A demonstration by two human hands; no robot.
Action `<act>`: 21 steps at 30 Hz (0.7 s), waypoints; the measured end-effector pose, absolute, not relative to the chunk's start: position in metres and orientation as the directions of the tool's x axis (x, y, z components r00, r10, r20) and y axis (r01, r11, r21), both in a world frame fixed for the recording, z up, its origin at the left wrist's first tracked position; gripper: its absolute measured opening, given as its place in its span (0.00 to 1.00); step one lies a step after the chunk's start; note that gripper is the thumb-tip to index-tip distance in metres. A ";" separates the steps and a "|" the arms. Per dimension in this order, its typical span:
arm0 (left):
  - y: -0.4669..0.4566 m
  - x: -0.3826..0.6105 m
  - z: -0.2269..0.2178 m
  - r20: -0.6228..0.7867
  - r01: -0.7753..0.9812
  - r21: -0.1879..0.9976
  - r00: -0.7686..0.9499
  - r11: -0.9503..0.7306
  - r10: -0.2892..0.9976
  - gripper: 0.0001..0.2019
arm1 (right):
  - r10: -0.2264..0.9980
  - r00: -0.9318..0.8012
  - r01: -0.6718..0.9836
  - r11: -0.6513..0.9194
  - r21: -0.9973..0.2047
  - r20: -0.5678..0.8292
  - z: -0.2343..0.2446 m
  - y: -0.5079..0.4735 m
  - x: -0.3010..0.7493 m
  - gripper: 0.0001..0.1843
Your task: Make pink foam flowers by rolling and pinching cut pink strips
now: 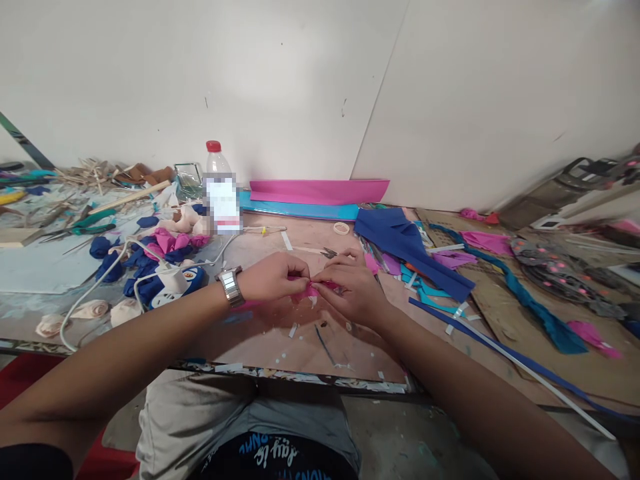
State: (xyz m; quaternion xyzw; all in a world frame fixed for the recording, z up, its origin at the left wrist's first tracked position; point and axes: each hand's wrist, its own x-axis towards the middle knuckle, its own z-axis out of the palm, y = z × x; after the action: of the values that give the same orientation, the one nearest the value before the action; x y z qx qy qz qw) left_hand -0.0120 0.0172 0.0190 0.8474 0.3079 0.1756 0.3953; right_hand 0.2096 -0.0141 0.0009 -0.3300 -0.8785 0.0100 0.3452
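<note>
Nearest, at the table's (280, 333) front edge, the left hand (273, 277), a watch (230, 285) on its wrist, and the right hand (353, 290) meet over the bare board. Both are pinched shut on one small pink strip (320, 288), fingertips almost touching. The strip is crumpled between them and has no clear shape yet, so this piece looks to be at an early stage.

To the left, a little farther, lie cream rolled flowers (93, 310), and beyond them a heap of blue and pink ones (150, 257) around a white corded device (170, 280). These look finished, so a good share of the work seems done.

To the right, a dark blue sheet (410, 247), teal strips (530, 307) and pink offcuts (483, 241) lie loose and unrolled, which suggests plenty remains.

Farthest, by the wall, stand a bottle (220, 193) and a long pink sheet (320, 191), apparently whole.
</note>
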 end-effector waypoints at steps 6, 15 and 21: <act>0.011 -0.010 0.022 0.189 0.512 0.521 0.711 -0.683 0.677 0.10 | 0.679 -0.498 0.607 0.717 -0.343 0.539 -0.004 -0.011 0.212 0.02; 0.011 -0.011 0.009 0.261 0.588 0.107 0.761 -0.802 0.594 0.15 | 0.748 -0.486 0.627 0.659 -0.415 0.452 -0.002 -0.011 0.211 0.03; 0.012 -0.011 0.012 0.224 0.578 0.076 0.784 -0.812 0.579 0.14 | 0.758 -0.504 0.624 0.651 -0.431 0.415 0.003 -0.014 0.209 0.05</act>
State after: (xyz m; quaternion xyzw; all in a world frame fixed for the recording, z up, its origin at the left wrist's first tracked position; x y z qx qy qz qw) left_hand -0.0112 0.0121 0.0122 0.9445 0.3062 0.1193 0.0017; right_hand 0.2089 -0.0144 0.0032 -0.4019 -0.8597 0.1133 0.2941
